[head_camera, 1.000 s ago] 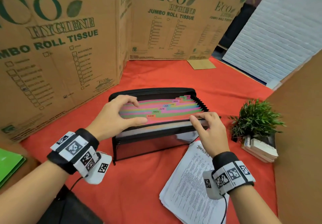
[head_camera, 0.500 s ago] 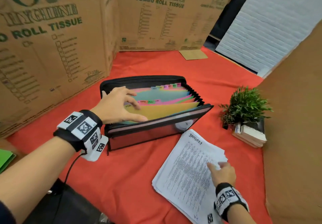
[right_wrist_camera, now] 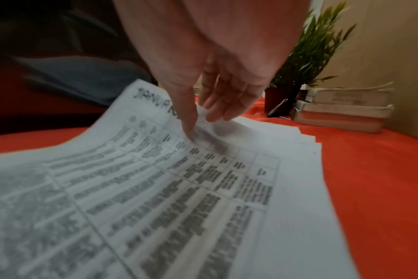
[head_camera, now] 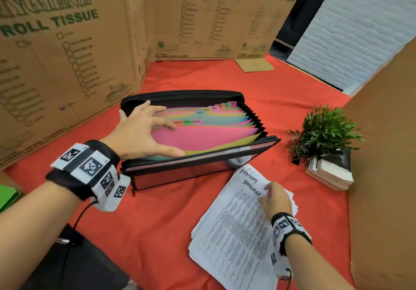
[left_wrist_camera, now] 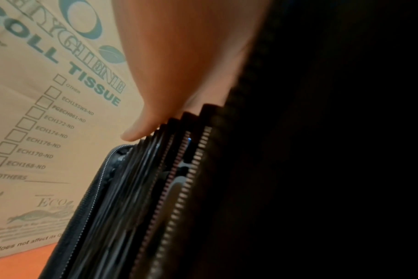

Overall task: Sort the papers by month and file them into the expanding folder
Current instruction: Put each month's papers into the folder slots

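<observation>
The black expanding folder (head_camera: 193,170) stands open on the red cloth, its coloured dividers tabbed APR, MAY, JUN and onward. My left hand (head_camera: 144,132) reaches into it at the left end, fingers spread on the rear dividers and thumb at the front, keeping a front pocket apart; the left wrist view shows the palm (left_wrist_camera: 179,66) over the black pleats (left_wrist_camera: 122,188). The paper stack (head_camera: 234,233) lies in front of the folder. My right hand (head_camera: 275,199) pinches the top sheet headed January (right_wrist_camera: 155,188) at its far corner, which curls up. A sheet headed February (head_camera: 247,174) shows beneath.
Printed cardboard boxes (head_camera: 67,64) wall the left and back. A brown cardboard panel (head_camera: 382,154) closes the right. A small potted plant (head_camera: 324,132) sits on stacked books (head_camera: 331,172) right of the folder. A green folder (head_camera: 6,197) pokes in at the left edge.
My right hand left the folder's front edge, dropped to the paper stack and took hold of the January sheet, uncovering the February heading. My left hand stayed in the folder; a pink divider now faces front.
</observation>
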Demonstrator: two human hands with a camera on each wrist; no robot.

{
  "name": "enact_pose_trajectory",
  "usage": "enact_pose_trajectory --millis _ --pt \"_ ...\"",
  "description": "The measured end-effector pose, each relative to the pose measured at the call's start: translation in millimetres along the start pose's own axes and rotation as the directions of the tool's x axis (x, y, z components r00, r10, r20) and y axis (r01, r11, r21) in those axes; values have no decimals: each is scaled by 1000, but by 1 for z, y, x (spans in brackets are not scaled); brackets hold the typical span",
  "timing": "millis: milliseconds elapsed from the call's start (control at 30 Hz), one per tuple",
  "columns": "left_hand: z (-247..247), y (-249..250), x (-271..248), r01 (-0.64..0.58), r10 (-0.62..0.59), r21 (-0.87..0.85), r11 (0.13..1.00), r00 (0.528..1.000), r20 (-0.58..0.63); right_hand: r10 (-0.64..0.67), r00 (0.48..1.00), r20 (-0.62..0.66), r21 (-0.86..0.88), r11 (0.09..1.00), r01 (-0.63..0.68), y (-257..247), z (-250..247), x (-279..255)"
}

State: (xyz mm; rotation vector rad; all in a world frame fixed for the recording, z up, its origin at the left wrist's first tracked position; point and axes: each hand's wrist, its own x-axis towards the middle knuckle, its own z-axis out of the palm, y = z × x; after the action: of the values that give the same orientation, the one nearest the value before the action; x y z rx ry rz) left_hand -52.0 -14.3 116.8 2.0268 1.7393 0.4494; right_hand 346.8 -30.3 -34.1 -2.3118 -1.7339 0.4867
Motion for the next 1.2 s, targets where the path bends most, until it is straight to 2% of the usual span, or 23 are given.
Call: enact_pose_trajectory --millis 33,167,267,400,500,533,600,667,733,867,1000,1200 --pt "0 1 -1 0 0 -2 1000 1000 1 -23 1000 -8 -38 999 23 1 -2 -2" --pt "0 3 -4 -1 1 -4 1000 1000 1 -253 967 -26 -269 934 237 4 -7 -14" --pt "-1 4 -5 0 0 3 1000 1000 2 -387 918 -86 -321 883 342 7 -12 -20" --pt "-2 5 -5 10 -11 28 1000 1000 24 -516 845 -142 -420 804 421 9 -19 -32" --pt "-2 7 -6 17 -18 34 999 999 36 -555 820 -142 -394 791 468 9 -20 -42" --pt "-2 7 -7 16 -17 36 999 999 38 -549 825 -134 -352 805 478 10 -18 -44" --pt "-2 8 -7 14 -15 39 999 999 40 -487 868 -92 -251 855 454 13 -13 -46" --pt "-1 8 -8 11 -13 43 999 999 43 -369 929 -38 -182 916 357 15 -6 -43" --pt "-1 8 -9 6 -9 49 999 999 49 -286 957 49 -170 942 290 15 -1 -37" --pt "0 9 -11 5 -10 76 997 998 55 -153 967 203 -232 952 199 7 2 -22" --pt "0 11 -10 13 -19 93 996 998 65 -84 968 238 -293 944 154 7 2 -13" --pt "-1 12 -10 13 -21 100 995 996 83 -54 950 306 -370 913 172 5 -2 -3"
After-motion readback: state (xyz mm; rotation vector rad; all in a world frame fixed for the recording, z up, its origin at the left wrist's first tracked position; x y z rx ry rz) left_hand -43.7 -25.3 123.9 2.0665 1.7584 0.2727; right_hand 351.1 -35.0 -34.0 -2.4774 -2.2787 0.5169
